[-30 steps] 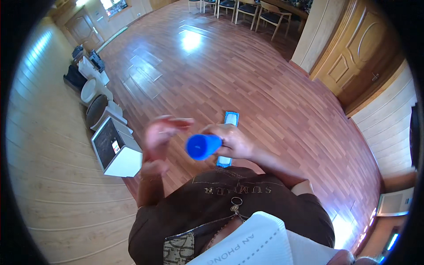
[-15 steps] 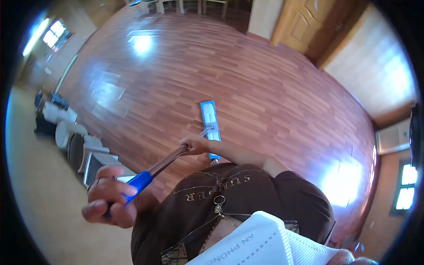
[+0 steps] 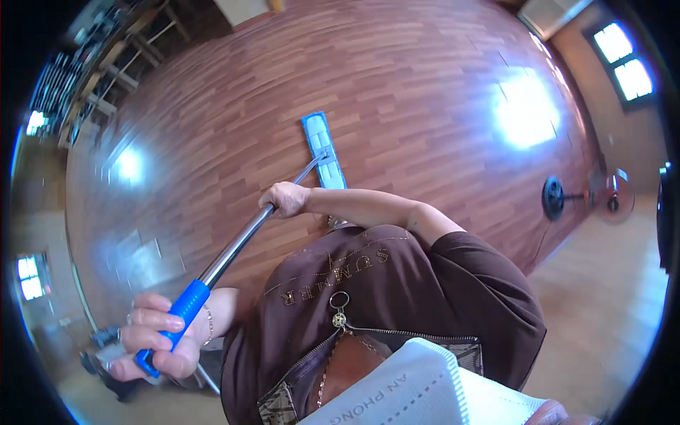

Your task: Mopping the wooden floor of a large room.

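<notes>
I hold a flat mop (image 3: 241,244) slantwise in front of my body. Around its blue plastic grip, at the upper end of the metal pole, the fingers of my left hand (image 3: 159,336) are wrapped. Lower down the pole, my right hand (image 3: 287,200) is closed on the bare metal, its forearm reaching across my chest. The mop head (image 3: 320,138), a long rectangle with a blue edge and pale top, lies on the floor ahead of me. My right forearm overlaps its near end.
Reddish-brown wood-plank floor (image 3: 397,92) spreads around, with bright window reflections. At far left stand wooden tables or racks (image 3: 127,64) with things stacked on them. A dark wheel on a bar (image 3: 554,198) stands near the right wall. Blurred furniture (image 3: 117,361) sits at lower left.
My view has swung to the right, so the door has left the picture and the wheel has come in. The mop head appears farther up and slightly left. Both hands keep their hold.
</notes>
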Demonstrator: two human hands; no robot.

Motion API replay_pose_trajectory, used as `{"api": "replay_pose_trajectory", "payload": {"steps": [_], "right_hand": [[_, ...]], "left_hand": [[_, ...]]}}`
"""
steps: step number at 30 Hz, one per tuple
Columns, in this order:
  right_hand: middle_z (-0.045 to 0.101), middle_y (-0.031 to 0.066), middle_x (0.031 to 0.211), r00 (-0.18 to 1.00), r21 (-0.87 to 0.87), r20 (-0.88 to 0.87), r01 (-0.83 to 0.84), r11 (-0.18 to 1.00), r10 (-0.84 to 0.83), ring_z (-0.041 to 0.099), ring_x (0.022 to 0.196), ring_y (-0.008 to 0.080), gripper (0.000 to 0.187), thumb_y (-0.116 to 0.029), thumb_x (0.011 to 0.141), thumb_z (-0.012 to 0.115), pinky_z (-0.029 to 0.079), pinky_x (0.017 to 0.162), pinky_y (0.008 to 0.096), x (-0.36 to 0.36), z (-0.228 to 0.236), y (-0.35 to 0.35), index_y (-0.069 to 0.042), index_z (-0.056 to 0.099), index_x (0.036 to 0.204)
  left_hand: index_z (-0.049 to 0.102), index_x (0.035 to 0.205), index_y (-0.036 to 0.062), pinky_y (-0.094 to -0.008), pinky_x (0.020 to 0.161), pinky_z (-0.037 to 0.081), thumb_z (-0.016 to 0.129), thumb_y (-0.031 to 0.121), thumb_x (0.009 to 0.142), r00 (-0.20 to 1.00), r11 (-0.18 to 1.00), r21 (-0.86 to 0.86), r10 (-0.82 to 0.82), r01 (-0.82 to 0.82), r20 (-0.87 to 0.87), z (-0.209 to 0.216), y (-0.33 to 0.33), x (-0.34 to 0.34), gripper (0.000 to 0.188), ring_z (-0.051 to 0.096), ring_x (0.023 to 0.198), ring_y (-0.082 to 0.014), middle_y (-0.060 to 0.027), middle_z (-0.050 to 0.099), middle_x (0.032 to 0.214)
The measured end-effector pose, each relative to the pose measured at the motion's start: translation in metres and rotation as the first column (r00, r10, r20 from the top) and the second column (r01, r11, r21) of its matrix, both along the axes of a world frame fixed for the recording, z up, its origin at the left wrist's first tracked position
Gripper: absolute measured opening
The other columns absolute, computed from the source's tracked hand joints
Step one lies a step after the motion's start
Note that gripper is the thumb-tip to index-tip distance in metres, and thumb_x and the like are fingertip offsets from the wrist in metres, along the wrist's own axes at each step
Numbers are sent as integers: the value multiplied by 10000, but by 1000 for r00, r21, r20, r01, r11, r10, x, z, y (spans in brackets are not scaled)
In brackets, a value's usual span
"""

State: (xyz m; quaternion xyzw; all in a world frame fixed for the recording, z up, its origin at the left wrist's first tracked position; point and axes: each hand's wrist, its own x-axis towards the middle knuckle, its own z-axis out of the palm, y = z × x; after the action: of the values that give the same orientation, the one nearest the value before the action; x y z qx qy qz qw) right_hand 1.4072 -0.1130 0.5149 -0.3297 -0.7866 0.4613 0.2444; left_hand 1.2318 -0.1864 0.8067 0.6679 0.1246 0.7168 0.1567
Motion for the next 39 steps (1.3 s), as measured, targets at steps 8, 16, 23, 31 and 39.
{"api": "replay_pose_trajectory", "payload": {"steps": [8, 16, 23, 31, 39], "right_hand": [[616, 131, 664, 844, -37, 139, 527, 849, -517, 621, 671, 336, 122, -144, 593, 639, 493, 605, 429, 199, 2, -6, -109, 638, 709], [607, 131, 677, 588, 86, 132, 795, 600, -798, 607, 705, 367, 67, -96, 615, 635, 489, 629, 438, 391, -5, -128, -99, 610, 677], [580, 148, 633, 322, 71, 206, 937, 342, -924, 591, 634, 342, 152, -175, 760, 706, 471, 582, 403, 450, 9, -264, -75, 631, 675], [552, 178, 614, -25, 208, 142, 978, 5, -990, 566, 596, 351, 257, -221, 793, 703, 422, 535, 417, 456, 19, -393, -44, 599, 638], [497, 185, 575, -329, 340, 111, 899, -275, -938, 527, 553, 375, 355, -235, 778, 695, 383, 504, 435, 412, 15, -444, -29, 498, 565]], "left_hand": [[430, 1198, 79, -374, 575, 477, 657, 201, 846, 783, 736, -342, -622, 584, -2, 0, 68, 161, 436, 489, 528, -145, -5, 460, 625], [520, 1031, 69, -418, 720, 486, 646, 146, 854, 427, 417, -555, -896, 719, -121, 1, 21, 327, 231, 526, 665, -177, -47, 507, 714], [639, 911, 38, -414, 773, 511, 665, -16, 745, 198, 156, -579, -980, 800, 10, -5, -43, 395, 177, 592, 677, -201, -62, 591, 741], [658, 887, 38, -404, 803, 509, 651, -79, 684, -120, -107, -561, -993, 821, 13, -12, -91, 448, 234, 599, 667, -192, -58, 609, 729], [678, 867, 30, -394, 803, 512, 678, -35, 693, -435, -340, -572, -900, 747, -33, -17, -92, 476, 186, 624, 699, -217, -70, 631, 731]]}}
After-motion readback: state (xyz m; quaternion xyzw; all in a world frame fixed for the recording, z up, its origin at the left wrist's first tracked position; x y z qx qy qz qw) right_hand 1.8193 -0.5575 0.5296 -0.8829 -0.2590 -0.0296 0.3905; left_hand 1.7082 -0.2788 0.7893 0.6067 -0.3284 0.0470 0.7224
